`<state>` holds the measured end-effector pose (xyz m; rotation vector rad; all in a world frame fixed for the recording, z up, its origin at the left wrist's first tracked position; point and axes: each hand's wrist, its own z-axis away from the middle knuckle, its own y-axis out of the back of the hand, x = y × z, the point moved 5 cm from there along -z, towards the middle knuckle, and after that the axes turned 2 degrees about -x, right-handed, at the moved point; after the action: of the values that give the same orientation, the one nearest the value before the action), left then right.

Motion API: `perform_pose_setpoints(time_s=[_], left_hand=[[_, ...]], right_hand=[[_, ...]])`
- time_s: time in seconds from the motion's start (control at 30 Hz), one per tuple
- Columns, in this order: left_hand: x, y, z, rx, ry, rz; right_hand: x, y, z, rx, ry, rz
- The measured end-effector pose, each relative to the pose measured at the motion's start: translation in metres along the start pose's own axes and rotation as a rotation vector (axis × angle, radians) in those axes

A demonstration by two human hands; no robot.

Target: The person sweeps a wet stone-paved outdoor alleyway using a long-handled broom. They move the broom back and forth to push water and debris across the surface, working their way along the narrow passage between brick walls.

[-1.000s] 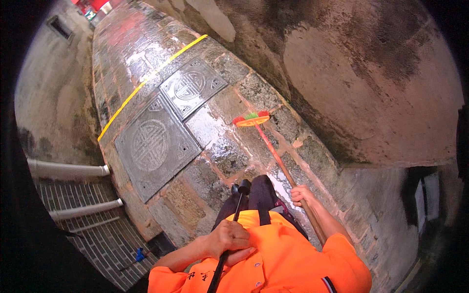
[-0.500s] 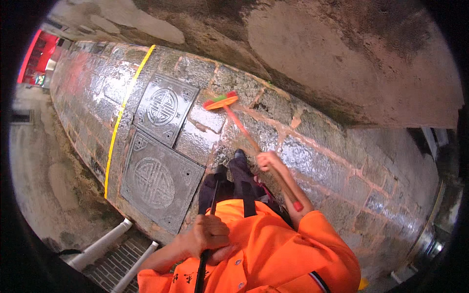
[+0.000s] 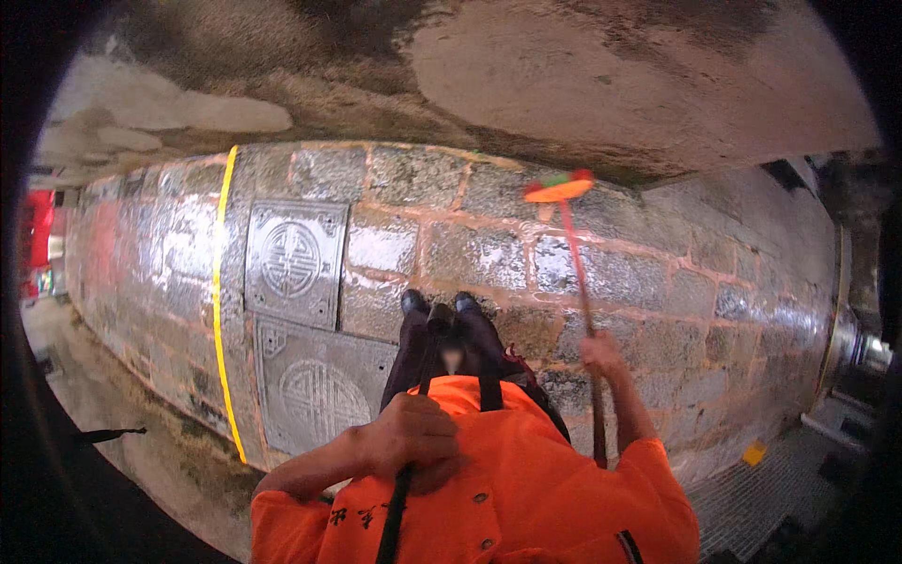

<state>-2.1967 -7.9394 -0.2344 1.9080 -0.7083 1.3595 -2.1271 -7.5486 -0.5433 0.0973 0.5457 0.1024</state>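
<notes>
My right hand [image 3: 601, 353] is closed round the handle of a broom [image 3: 575, 254]. The handle is reddish near the head and darker by my hand. Its orange head with red and green bristles [image 3: 560, 188] is ahead and to the right, near the foot of the wall; motion blurs it, and I cannot tell whether it touches the ground. In front of my orange shirt, my left hand [image 3: 411, 434] grips a black pole [image 3: 396, 512]. The pole runs forward between my legs to a thick dark end [image 3: 440, 318].
Wet stone paving [image 3: 474, 254] lies under my feet. Two metal covers [image 3: 296, 263] with round patterns sit to the left, beyond them a yellow line [image 3: 222, 282]. A stained wall [image 3: 601, 85] borders the far side. A small yellow object [image 3: 754, 454] is at the right.
The broom has swung right, its head going from near the metal covers to the right along the wall's foot. My view has turned. My left hand keeps its grip on the black pole.
</notes>
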Motion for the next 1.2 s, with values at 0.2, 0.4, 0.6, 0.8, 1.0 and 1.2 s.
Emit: perform_pose_setpoints(time_s=[0.2,0.4,0.6,0.8,1.0,1.2], left_hand=[[-0.001,0.033,0.000,-0.084,-0.071,-0.066],[-0.022,0.020,-0.004,-0.228,0.100,0.088],[-0.042,-0.005,-0.048,-0.284,0.002,-0.087],[-0.032,-0.023,-0.122,-0.125,-0.093,-0.012],[-0.029,-0.054,-0.165,-0.222,-0.056,0.018],[-0.024,-0.077,-0.198,-0.302,-0.101,0.006]], right_hand=[[-0.039,-0.146,-0.058,-0.275,-0.106,-0.087],[-0.140,-0.236,-0.106,-0.428,0.084,-0.039],[-0.043,-0.047,-0.180,-0.229,-0.018,-0.139],[0.019,0.211,-0.132,0.201,0.464,0.211],[0.023,0.197,-0.052,0.183,0.407,0.186],[-0.008,0.065,-0.036,0.021,0.103,-0.193]])
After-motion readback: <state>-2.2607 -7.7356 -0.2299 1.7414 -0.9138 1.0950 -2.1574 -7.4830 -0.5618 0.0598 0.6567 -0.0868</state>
